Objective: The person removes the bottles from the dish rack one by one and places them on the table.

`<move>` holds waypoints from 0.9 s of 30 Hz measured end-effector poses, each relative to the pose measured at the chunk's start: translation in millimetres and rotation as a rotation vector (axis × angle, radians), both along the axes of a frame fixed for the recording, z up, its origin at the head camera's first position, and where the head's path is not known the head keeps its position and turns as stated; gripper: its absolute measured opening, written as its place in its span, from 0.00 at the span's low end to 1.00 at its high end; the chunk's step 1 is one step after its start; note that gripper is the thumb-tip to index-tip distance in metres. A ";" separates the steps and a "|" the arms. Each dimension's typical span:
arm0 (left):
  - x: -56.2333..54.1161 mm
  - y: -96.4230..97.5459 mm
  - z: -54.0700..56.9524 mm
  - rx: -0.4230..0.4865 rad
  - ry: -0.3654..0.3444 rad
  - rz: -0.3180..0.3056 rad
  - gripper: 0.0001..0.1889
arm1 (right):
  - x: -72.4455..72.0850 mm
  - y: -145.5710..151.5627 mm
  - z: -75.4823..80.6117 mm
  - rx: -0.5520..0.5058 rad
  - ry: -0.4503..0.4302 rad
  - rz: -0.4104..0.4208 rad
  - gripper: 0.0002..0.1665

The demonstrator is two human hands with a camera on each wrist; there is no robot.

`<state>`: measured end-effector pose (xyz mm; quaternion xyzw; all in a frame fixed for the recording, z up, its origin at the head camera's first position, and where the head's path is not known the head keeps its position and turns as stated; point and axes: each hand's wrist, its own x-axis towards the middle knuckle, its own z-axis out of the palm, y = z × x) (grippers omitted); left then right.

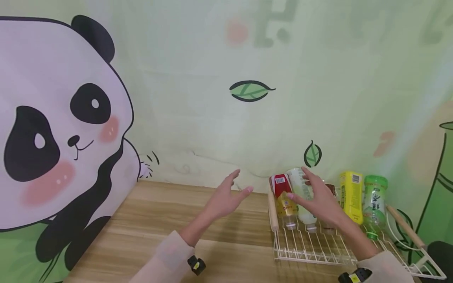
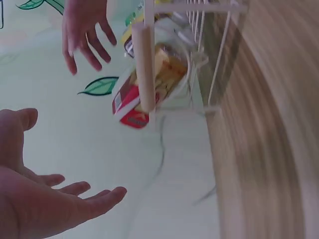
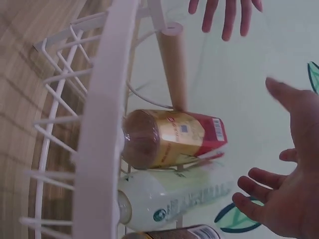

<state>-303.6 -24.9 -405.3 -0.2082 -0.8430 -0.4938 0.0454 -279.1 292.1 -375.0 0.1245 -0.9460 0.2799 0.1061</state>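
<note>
My left hand (image 1: 224,198) hovers over the wooden table, fingers spread and holding nothing. Fingers apart, my right hand (image 1: 323,200) is in the air above a white wire rack (image 1: 315,261) and grips nothing. In that rack, a red and yellow labelled bottle (image 3: 184,137) lies beside a whitish bottle (image 3: 174,191), their caps toward me. A dark brown item (image 3: 184,233) is partly hidden behind my right hand in the head view. Further right are a yellow pack (image 1: 351,196) and a clear bottle with green ends (image 1: 375,204).
Wooden handles (image 1: 273,212) flank the rack at both sides. The wood-grain table (image 1: 240,232) meets a pale green wall cloth (image 1: 198,98) printed with a panda (image 1: 60,118) and leaves. Something dark (image 1: 440,255) stands at the far right edge.
</note>
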 end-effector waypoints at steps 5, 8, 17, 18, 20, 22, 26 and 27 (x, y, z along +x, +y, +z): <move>4.7 27.8 -21.4 0.227 -0.045 -0.021 0.42 | -17.2 -12.5 -8.2 -0.050 -0.031 -0.046 0.62; 8.4 42.8 -33.1 0.298 -0.084 -0.017 0.41 | -24.3 -16.0 -13.5 -0.068 -0.051 -0.042 0.60; 19.8 76.3 -56.7 0.364 -0.249 0.030 0.40 | -33.6 -21.8 -24.2 -0.079 -0.036 -0.047 0.56; 20.4 79.2 -59.1 0.378 -0.260 0.029 0.39 | -34.2 -22.6 -24.5 -0.082 -0.029 -0.049 0.55; 22.2 83.9 -63.8 0.395 -0.287 0.022 0.39 | -35.3 -23.9 -25.3 -0.072 -0.029 -0.060 0.54; 24.0 88.2 -68.1 0.394 -0.302 0.009 0.38 | -35.7 -24.7 -26.1 -0.057 -0.034 -0.066 0.54; 27.4 95.4 -73.0 0.370 -0.329 -0.018 0.38 | -34.9 -24.0 -29.8 -0.037 -0.058 -0.081 0.53; 27.7 96.5 -74.0 0.366 -0.333 -0.021 0.38 | -35.0 -23.9 -31.0 -0.036 -0.060 -0.081 0.53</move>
